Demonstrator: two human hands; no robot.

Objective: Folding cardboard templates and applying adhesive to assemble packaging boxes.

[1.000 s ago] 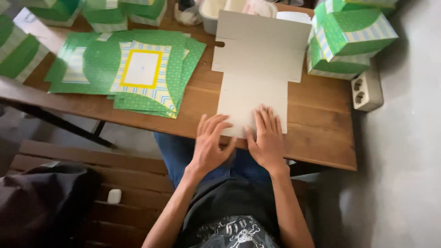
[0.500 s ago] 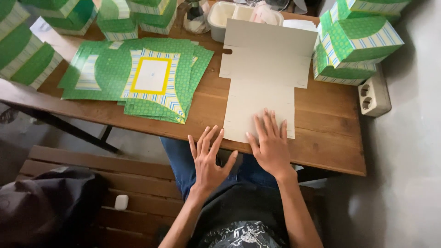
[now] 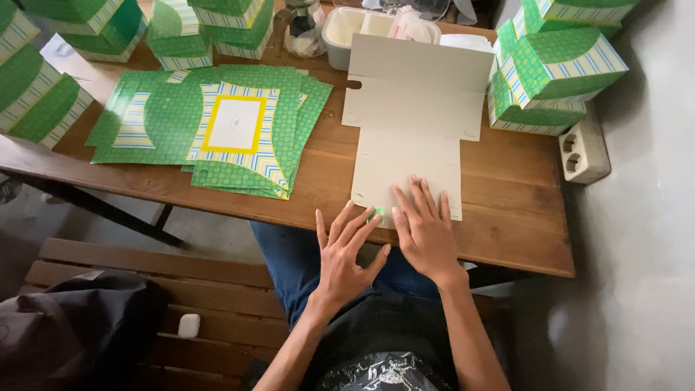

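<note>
A flat, unfolded cardboard box blank point(image 3: 413, 123) lies plain side up on the wooden table point(image 3: 507, 217). My right hand point(image 3: 426, 232) presses flat on the blank's near edge, fingers spread. My left hand point(image 3: 346, 250) hovers at the table's front edge beside it, fingers apart, its fingertips at the blank's near left corner, where a bit of green print shows. Neither hand grips anything.
A stack of flat green patterned blanks point(image 3: 224, 127) lies to the left. Folded green boxes stand at the right point(image 3: 557, 65) and along the back left point(image 3: 87, 29). A white tub point(image 3: 340, 29) and a jar sit behind. A power strip point(image 3: 583, 148) is at the right edge. A wooden bench point(image 3: 217, 289) with a dark bag point(image 3: 65, 333) is below.
My left hand has slid off the blank toward the table's front edge and spread its fingers. My right hand stays pressed on the blank. The view shifted slightly.
</note>
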